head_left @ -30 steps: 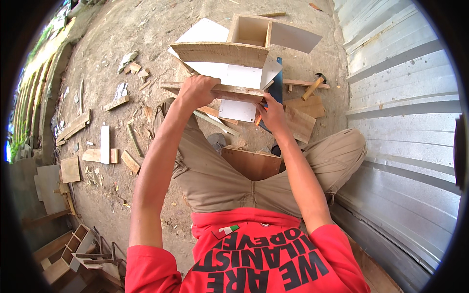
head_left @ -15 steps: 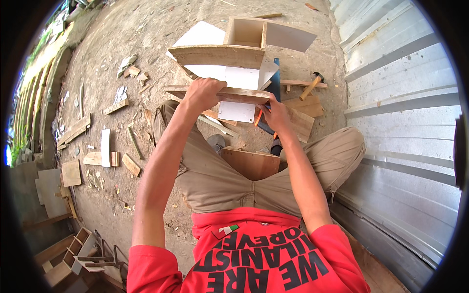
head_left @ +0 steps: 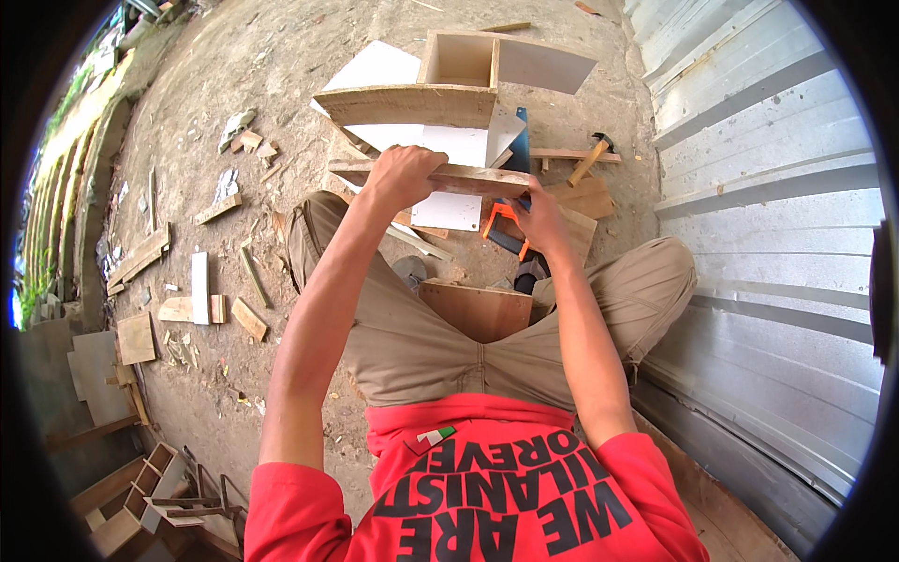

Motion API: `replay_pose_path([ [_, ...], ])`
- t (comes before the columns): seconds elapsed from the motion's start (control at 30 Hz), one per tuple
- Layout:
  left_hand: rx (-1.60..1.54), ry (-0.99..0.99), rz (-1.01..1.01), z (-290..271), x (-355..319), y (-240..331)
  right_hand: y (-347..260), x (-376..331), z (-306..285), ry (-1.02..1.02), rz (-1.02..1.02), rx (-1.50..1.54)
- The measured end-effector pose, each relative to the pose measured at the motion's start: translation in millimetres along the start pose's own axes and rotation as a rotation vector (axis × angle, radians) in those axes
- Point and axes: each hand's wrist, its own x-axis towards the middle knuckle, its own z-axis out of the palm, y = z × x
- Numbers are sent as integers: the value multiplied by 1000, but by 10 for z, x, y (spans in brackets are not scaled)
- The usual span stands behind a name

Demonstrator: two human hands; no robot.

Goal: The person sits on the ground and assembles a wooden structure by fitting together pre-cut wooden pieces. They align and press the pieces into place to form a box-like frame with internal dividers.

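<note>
My left hand (head_left: 403, 176) and my right hand (head_left: 541, 217) hold a wooden board (head_left: 478, 181) between them, raised in front of my knees. The left fingers are wrapped over its upper edge left of the middle, while the right hand grips its right end. Just beyond the board stands a wooden box frame (head_left: 412, 105) with an open compartment and white panels. Partly hidden behind the board and right hand lies a handsaw (head_left: 501, 232) with a blue blade and orange-black handle. Below the board shows a white panel (head_left: 445, 212) with small holes.
A hammer (head_left: 588, 163) rests on a wood strip at the right, near the corrugated metal wall (head_left: 768, 187). Another board (head_left: 476, 311) stands between my legs. Offcuts (head_left: 140, 258) litter the ground at left. A compartmented wooden piece (head_left: 154, 478) sits at lower left.
The held board has shifted slightly right with both hands, and its right end has moved over. More of the saw's orange handle shows now.
</note>
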Motion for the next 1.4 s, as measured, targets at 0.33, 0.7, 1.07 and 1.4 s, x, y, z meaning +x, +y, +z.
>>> replay_pose_path([
  [0.33, -41, 35, -1, -106, -4, 66, 48, 19, -16, -52, 37, 149],
  [0.7, -1394, 949, -821, 434, -590, -664, 207, 67, -19, -70, 47, 125],
  [1.07, -1694, 498, -851, 1028, -572, -706, 157, 81, -45, -88, 85, 208],
  [1.4, -1725, 402, -764, 905, -584, -584, 254, 57, -152, -67, 72, 211],
])
